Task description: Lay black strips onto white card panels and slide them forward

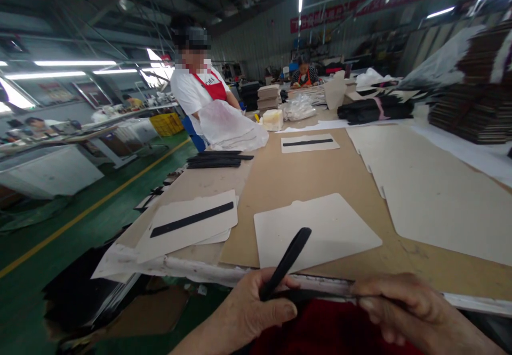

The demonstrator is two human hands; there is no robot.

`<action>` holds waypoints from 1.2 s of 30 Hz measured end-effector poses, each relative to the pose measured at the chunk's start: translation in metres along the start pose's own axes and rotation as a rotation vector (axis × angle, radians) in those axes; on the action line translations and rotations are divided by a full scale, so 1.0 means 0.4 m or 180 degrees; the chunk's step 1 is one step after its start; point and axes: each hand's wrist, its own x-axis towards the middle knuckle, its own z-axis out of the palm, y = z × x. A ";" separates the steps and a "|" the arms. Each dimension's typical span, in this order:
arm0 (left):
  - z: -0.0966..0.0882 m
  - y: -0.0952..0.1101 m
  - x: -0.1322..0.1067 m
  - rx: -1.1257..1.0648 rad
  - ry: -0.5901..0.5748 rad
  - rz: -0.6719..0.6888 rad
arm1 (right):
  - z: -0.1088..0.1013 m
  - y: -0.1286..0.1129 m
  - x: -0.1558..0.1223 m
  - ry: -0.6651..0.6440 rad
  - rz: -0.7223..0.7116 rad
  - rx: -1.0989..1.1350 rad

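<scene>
My left hand [256,304] is closed around a long black strip [287,261] whose free end sticks up over the table's near edge. My right hand [404,307] is closed too, its fingers curled and pinching the other end of the strip low at the edge. Just beyond the strip lies a blank white card [320,232] on the brown cardboard sheet [320,174]. To the left, another white card [192,222] carries a black strip laid along it. A third card with a strip [309,143] lies farther back.
A person in a red apron [200,91] stands at the table's left side behind a white plastic bag [232,128]. Black strips [216,159] are piled nearby. Large white sheets [432,184] lie right; dark stacks [476,104] stand far right. Another person [304,75] sits at the back.
</scene>
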 end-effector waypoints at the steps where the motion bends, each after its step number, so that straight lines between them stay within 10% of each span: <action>1: 0.003 0.006 0.001 0.0025 0.0050 0.0053 | -0.003 -0.001 -0.003 -0.0100 0.0169 0.0258; 8: 0.039 0.041 0.007 0.0725 0.0255 -0.0176 | -0.020 -0.016 -0.003 0.0059 0.0429 0.1358; 17: -0.040 0.037 0.007 0.0655 0.0492 -0.0516 | -0.132 -0.027 0.091 0.1306 0.0231 0.0327; 26: -0.089 0.035 0.087 0.0645 0.1668 -0.0486 | -0.180 0.068 0.251 0.1413 0.0430 0.0040; 36: -0.098 -0.003 0.123 0.0408 0.2047 -0.0146 | -0.165 0.072 0.293 0.1530 0.0563 -0.0820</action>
